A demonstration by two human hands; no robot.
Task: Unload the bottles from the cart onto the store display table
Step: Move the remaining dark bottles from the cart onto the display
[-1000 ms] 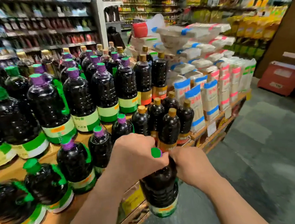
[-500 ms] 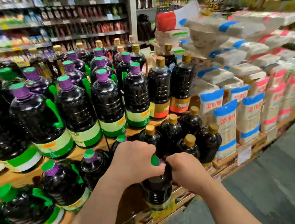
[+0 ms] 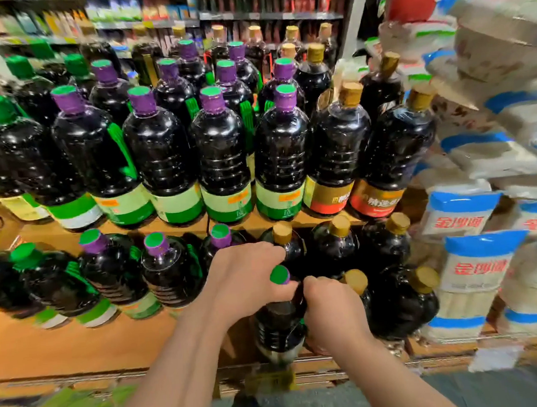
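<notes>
1. Gripping a dark bottle (image 3: 279, 327) with both hands at lower centre of the frame: left hand (image 3: 246, 278) curled round the neck just under the green cap (image 3: 279, 274), right hand (image 3: 333, 314) wrapped round the shoulder and side.
2. Held upright at the front edge of the wooden display table (image 3: 78, 346); base blurred, so cannot tell whether resting on the wood or just above it. Label hidden by blur and the right hand.
3. Just behind and right of the hands, gold-capped bottles (image 3: 395, 299) on the lower tier; labels out of sight.
4. Left of the hands, purple-necked bottles (image 3: 169, 273) with green caps on the same tier; green-and-white labels smeared, unreadable.
5. At right, noodle packs (image 3: 474, 269) with blue bands and red Chinese characters, partly legible, cut off by the frame edge.
6. Above, on the upper tier, a row of large bottles (image 3: 220, 155) with pale green labels and small orange patches; text too blurred to read.
7. To the right of that row, two red-and-gold-labelled bottles (image 3: 386, 160); white Chinese characters visible, only partly readable.
8. At top of the frame, store shelves (image 3: 211, 10) of blurred goods, nothing legible.
</notes>
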